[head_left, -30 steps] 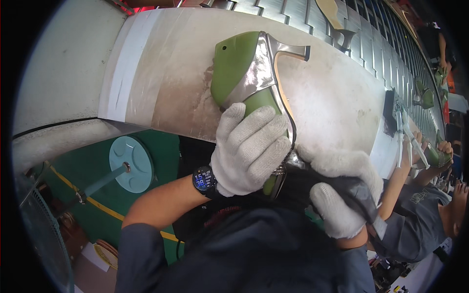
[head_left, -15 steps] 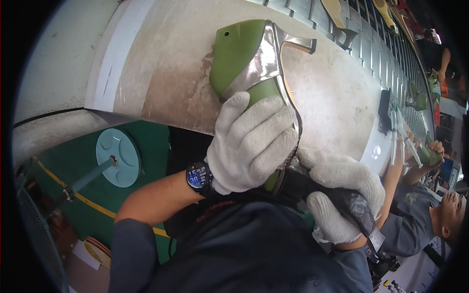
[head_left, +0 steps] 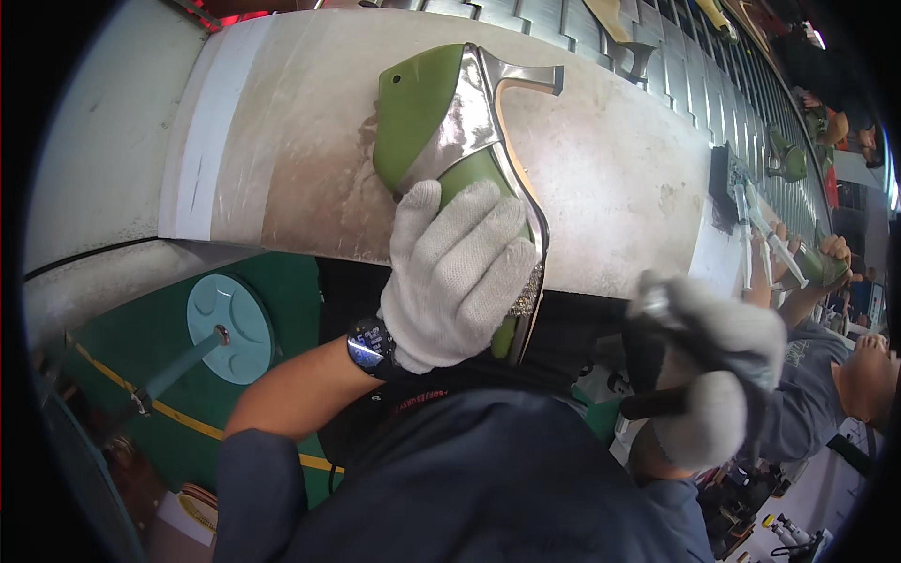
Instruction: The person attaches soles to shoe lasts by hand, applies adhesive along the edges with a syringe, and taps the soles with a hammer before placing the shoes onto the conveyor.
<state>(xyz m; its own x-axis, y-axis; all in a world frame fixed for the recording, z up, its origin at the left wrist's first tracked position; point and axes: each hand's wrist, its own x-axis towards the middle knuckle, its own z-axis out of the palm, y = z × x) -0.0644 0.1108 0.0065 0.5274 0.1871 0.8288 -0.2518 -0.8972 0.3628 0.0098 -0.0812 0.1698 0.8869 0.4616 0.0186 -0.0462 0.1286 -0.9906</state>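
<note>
A silver high-heeled shoe (head_left: 469, 117) lies on its side on a green shoe last (head_left: 419, 113), its heel pointing right. My left hand (head_left: 460, 272), in a white knitted glove, closes over the front half of the shoe. A glittery strap (head_left: 527, 293) shows beside the fingers, with the green toe of the last below it. To the right, apart from the shoe, my gloved right hand (head_left: 718, 375) grips a black tool (head_left: 655, 403) with a dark rod-like end. Motion smears this hand, and the tool's exact kind cannot be made out.
The shoe rests on a stained pale worktable (head_left: 310, 159). Beyond it runs a slatted metal conveyor (head_left: 690, 89). Syringe-like applicators (head_left: 765, 230) lie at the table's right end, near a co-worker (head_left: 807, 394) handling another green last (head_left: 815, 267). A pale blue round stool (head_left: 230, 328) stands at left.
My right hand has pulled away from the shoe, moving right with the black tool. The glittery strap has come into view. The shoe and my left hand appear slightly further left.
</note>
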